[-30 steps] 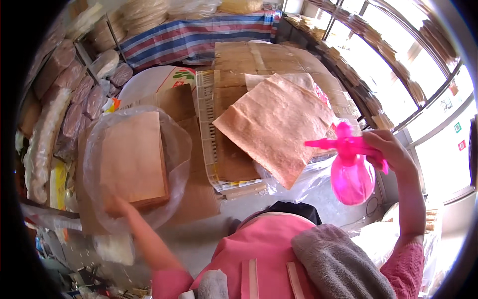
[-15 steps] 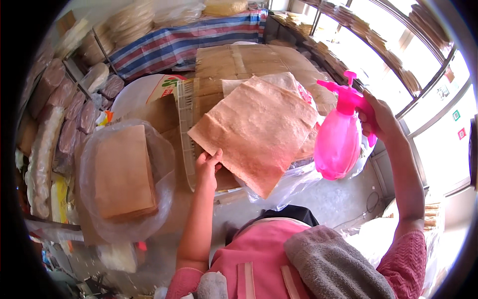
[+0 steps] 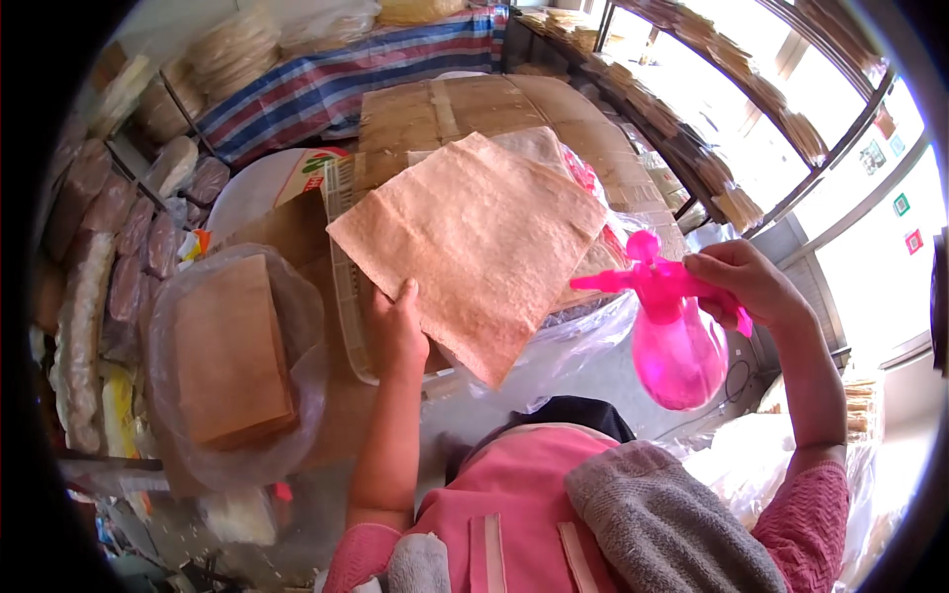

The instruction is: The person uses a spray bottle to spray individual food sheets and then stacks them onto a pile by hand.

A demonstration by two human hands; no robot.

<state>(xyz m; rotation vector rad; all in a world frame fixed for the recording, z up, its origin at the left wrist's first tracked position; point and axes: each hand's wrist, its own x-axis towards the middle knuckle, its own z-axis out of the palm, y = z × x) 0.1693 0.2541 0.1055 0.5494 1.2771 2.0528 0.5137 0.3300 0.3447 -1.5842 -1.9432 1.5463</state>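
Workplace: cardboard-covered table (image 3: 474, 109) is standing under a bright window, with a striped tarp (image 3: 326, 84) behind it.
Sheet: thin tan square sheet (image 3: 474, 237) is lying tilted over a stack of similar sheets, its lower left edge lifted.
Left hand: left hand (image 3: 397, 331) is gripping the sheet at that lower edge, thumb on top, fingers hidden under it; the forearm is rising straight from the lower edge.
Right hand: right hand (image 3: 741, 287) is closing around the neck of a pink spray bottle (image 3: 672, 331), nozzle pointing left toward the sheet; the elbow is bent, wrist raised.
Bottle place: just beside the sheet's right corner, not touching.
Left side: brown stack in a clear plastic bag (image 3: 232, 356) is lying apart.
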